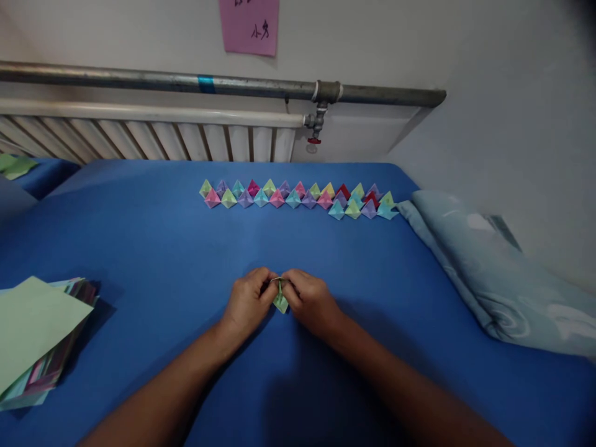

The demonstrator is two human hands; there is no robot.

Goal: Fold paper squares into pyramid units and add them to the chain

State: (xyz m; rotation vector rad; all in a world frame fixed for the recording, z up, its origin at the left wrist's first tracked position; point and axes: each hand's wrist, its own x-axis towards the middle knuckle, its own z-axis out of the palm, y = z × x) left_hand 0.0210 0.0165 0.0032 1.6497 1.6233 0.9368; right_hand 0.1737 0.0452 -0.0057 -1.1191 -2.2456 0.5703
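A small folded green paper piece is held between both hands near the middle of the blue surface. My left hand pinches its upper left part, fingers closed. On the other side, my right hand pinches the upper right part, also closed. The paper's lower tip points toward me, and its upper part is partly hidden by the fingers. Farther back, several folded paper pieces in pink, green, purple, blue, red and yellow stand in staggered rows.
A stack of colored paper sheets lies at the left on the blue surface. A folded light-blue blanket rests at the right. Behind the far edge are a white radiator and a metal pipe with a red-handled valve.
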